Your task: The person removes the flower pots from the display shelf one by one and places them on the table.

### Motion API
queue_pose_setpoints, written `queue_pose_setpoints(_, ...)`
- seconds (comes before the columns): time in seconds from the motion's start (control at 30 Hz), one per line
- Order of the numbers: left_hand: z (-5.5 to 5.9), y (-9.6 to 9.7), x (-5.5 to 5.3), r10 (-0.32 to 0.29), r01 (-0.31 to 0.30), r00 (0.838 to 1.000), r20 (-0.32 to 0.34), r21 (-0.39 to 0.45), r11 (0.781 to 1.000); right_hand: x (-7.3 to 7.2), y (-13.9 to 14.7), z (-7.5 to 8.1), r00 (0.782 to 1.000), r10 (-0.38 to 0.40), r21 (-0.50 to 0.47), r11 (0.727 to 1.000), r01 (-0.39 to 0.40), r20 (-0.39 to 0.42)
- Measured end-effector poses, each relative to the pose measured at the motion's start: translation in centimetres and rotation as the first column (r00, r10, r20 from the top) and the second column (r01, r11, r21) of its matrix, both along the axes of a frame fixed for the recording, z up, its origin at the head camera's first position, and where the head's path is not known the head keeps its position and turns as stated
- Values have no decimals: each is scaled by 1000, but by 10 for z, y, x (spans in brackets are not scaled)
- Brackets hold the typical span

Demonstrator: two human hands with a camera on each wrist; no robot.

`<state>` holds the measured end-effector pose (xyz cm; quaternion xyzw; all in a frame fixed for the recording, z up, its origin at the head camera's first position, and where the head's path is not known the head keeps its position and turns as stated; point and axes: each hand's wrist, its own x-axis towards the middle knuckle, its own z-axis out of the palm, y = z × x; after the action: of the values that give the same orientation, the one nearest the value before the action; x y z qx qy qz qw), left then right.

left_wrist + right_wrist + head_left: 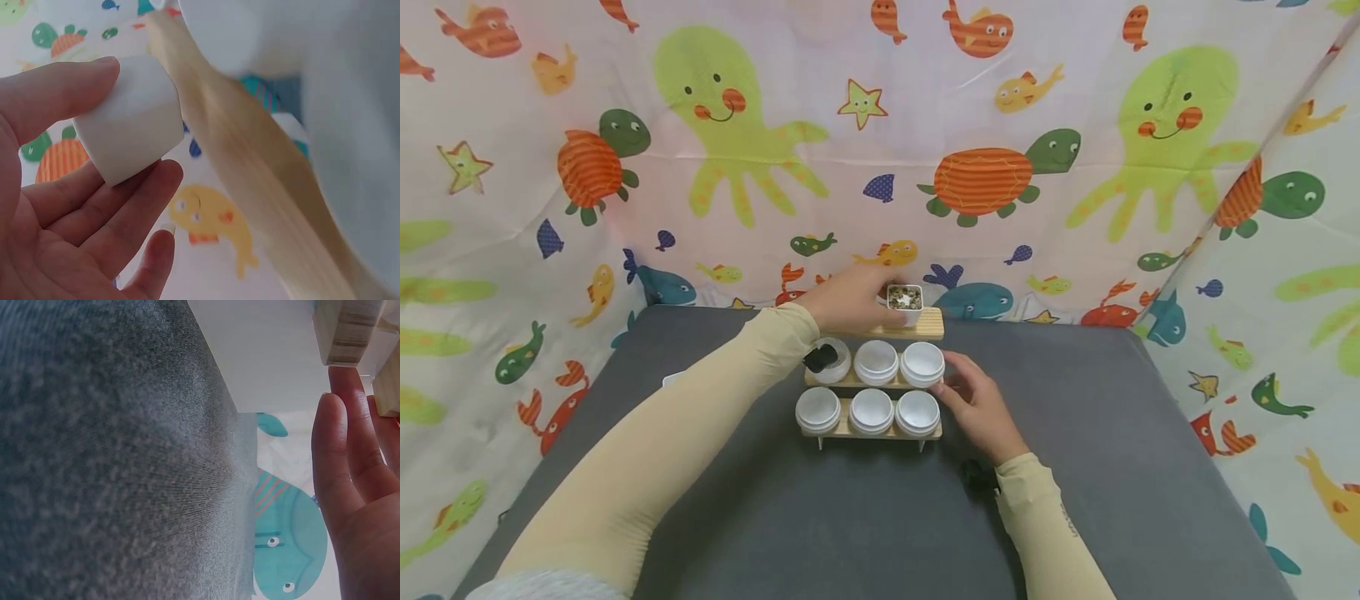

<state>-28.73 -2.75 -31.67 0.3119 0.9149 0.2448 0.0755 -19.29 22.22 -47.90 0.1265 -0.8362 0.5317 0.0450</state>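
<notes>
My left hand (857,300) holds a small white square pot (910,315) at the top board (931,323) of a tiered wooden stand. Thumb and fingers pinch its sides, and bits of green and brown show inside it. In the left wrist view the pot (134,122) has flat, angled faces. My right hand (976,408) is at the right end of the middle board, thumb and finger beside a white round cup (922,363). Seen from the right wrist, its fingers (331,450) point fairly straight up, a fingertip right at a board end (342,334).
More white cups (872,411) stand on the two lower boards, several in all. The left one on the middle board (839,364) is partly covered by a black wrist camera (820,358). A cloth printed with sea animals (865,150) hangs behind the grey table (1075,433).
</notes>
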Motion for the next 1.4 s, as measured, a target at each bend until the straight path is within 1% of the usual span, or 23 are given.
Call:
queue_pose_setpoints(0.13,7,-25,1,40,-40,999,-15,5,999,-1,0,1,1000,-4,11,1000,4,-9)
queue_pose_setpoints(0.27,11,-53,0,75,-74,996,-44,23,997,-2,-1,0,1000,-4,21,1000,4,-5)
queue_pose_setpoints(0.4,11,-85,2,118,-117,990,-74,19,993,-2,-4,0,1000,4,22,1000,-4,1)
queue_pose_setpoints(0.57,10,-114,6,175,-174,982,-69,22,984,-1,-1,1,1000,2,18,1000,-2,3)
queue_pose_setpoints(0.67,6,-131,10,217,-216,974,-60,23,976,0,-1,3,1000,1,20,1000,-1,8)
queue_pose_setpoints(0.83,-7,-156,19,272,-271,962,-26,30,962,-1,-3,3,1000,2,26,1000,-2,18)
queue_pose_setpoints(0.93,-18,-168,24,304,-303,953,0,19,953,-1,-4,2,1000,3,32,999,-4,21)
queue_pose_setpoints(1.0,-27,-174,26,312,-312,950,18,16,950,-1,-4,1,1000,2,35,999,-3,22)
queue_pose_setpoints(1.07,-36,-179,27,319,-319,947,36,5,948,-1,-4,0,1000,-2,38,999,1,24)
queue_pose_setpoints(1.13,-45,-182,28,306,-306,951,50,3,952,-1,-3,0,1000,-5,39,999,4,23)
queue_pose_setpoints(1.23,-57,-185,31,305,-304,951,55,-23,952,-1,-3,0,1000,-3,34,999,2,16)
queue_pose_setpoints(1.3,-64,-187,33,304,-302,951,56,-38,953,-1,-3,1,1000,1,35,999,-1,11)
queue_pose_setpoints(1.4,-73,-188,37,313,-310,947,68,-53,949,-2,-4,2,1000,4,35,999,-4,12)
